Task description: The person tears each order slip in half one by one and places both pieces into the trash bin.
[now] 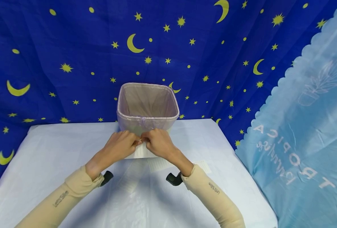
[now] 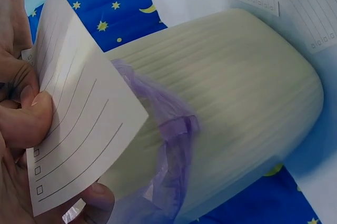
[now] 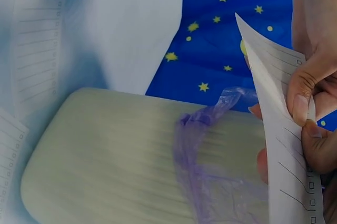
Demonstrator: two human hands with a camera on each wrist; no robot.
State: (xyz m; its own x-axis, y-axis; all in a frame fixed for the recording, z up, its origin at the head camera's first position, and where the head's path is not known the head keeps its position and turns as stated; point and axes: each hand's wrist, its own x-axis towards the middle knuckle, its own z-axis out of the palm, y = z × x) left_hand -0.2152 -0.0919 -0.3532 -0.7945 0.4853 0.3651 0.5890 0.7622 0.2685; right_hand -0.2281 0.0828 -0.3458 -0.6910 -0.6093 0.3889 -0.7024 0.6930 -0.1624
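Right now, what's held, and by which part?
A lined paper sheet, pinched by the left hand and right hand near the middle of its checkbox edge.

straight past the left hand (image 1: 122, 142) and right hand (image 1: 158, 142) there's a deep blue cloth (image 1: 83, 44) hanging like a wall, covered in yellow moons, stars and dots, kinda creased in places. way off to the right of the right hand a pale blue curtain (image 1: 322, 126) with a scalloped edge hangs in front of it, backwards lettering and a faint potted plant on it. below both hands is a white-covered table (image 1: 57, 152), with soft shadows on the near side.
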